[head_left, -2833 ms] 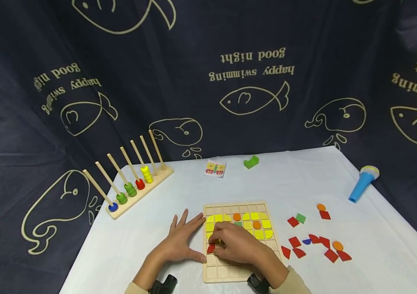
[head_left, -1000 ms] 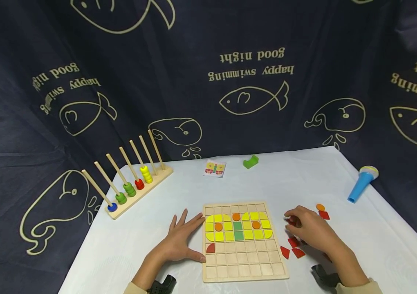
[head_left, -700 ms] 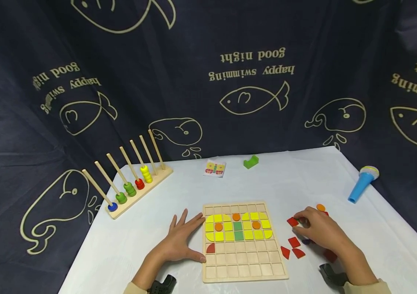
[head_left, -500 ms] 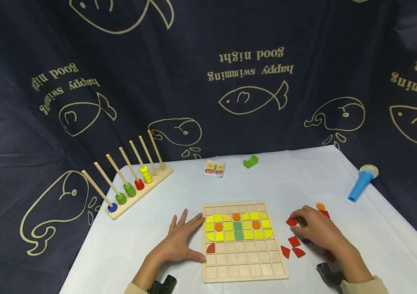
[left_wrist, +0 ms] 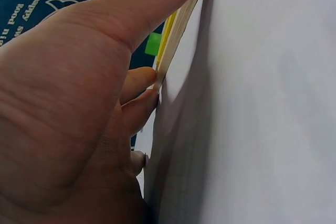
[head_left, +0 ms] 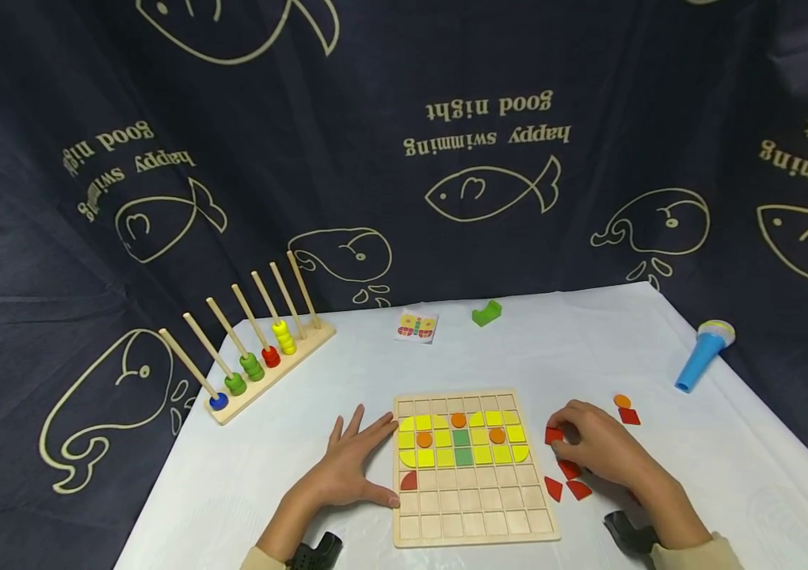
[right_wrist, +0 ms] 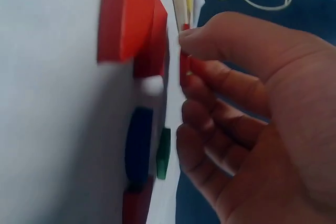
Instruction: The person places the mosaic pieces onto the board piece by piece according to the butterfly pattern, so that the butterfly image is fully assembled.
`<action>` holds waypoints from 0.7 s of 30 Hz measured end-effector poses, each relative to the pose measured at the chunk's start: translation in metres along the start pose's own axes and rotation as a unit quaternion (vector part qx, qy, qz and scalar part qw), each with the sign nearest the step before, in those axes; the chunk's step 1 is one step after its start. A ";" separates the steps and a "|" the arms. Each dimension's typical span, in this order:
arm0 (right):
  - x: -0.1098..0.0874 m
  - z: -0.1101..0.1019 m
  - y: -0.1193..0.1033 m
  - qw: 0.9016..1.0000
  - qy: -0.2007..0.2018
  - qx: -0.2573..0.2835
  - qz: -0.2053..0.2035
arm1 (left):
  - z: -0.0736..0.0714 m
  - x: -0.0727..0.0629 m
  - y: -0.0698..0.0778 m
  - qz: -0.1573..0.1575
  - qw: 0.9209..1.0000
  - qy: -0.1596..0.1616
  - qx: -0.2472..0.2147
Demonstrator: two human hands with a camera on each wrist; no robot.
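Observation:
My left hand (head_left: 352,467) lies with spread fingers at the left side of a wooden grid board (head_left: 477,526), its thumb and fingertips touching the edge. Yellow tiles (head_left: 424,458), orange discs and green squares fill part of the grid, and one red quarter-round tile (head_left: 409,480) sits below them at the left. Just right of the board, my right hand (head_left: 600,443) pinches a red square tile (head_left: 554,435) between thumb and fingers. The right wrist view shows that tile (right_wrist: 184,61) on edge, off the cloth. Loose red tiles (head_left: 578,489) lie under and beside this hand.
A picture card (head_left: 416,326) and a green block (head_left: 486,313) lie at the back. At the left stands a bead stacker (head_left: 268,372) with upright pegs. A blue toy microphone (head_left: 703,356) lies far right. An orange disc (head_left: 622,401) touches a red tile (head_left: 629,416).
My right hand left the red quarter-round tile on the board, moved right to the loose tiles, took a red square and now shifts left with it. The left hand has stayed still.

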State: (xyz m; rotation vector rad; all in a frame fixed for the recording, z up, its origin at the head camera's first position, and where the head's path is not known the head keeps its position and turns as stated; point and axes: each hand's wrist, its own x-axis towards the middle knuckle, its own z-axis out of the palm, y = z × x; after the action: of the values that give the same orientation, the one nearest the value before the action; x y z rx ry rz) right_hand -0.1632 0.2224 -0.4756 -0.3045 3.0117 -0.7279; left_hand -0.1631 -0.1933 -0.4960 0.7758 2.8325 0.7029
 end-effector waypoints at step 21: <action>0.009 0.023 -0.063 0.990 -0.004 0.026 -0.141 | 0.002 0.000 -0.002 -0.001 1.000 0.002 0.002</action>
State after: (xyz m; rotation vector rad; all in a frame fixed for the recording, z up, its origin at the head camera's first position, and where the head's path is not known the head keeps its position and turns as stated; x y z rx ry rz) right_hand -0.1586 0.1557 -0.4676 -0.7410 2.9690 -0.8172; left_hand -0.1639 -0.1939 -0.4986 0.7732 2.8384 0.6992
